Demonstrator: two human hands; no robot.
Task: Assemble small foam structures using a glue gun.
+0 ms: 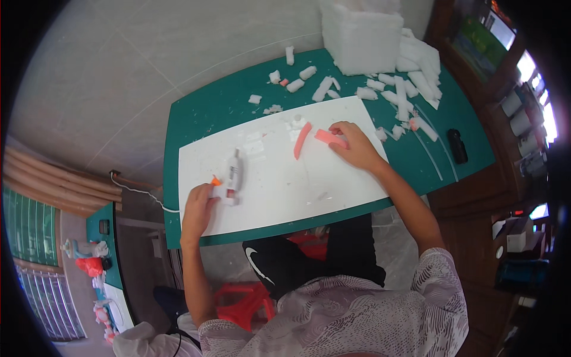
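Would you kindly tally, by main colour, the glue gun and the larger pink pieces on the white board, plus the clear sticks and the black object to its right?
Pink: 2 (strip, block)
White: 1 (glue gun)
Clear: 2 (sticks)
Black: 1 (object)
Total: 6

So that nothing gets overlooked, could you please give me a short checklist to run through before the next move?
1. Right hand at the right end of the straight pink strip: ok.
2. Curved pink strip lying on the white board: ok.
3. White board clean: not ok, small bits are scattered on it.
4. Left hand firmly gripping something: cannot tell.
5. White bottle closed: cannot tell.
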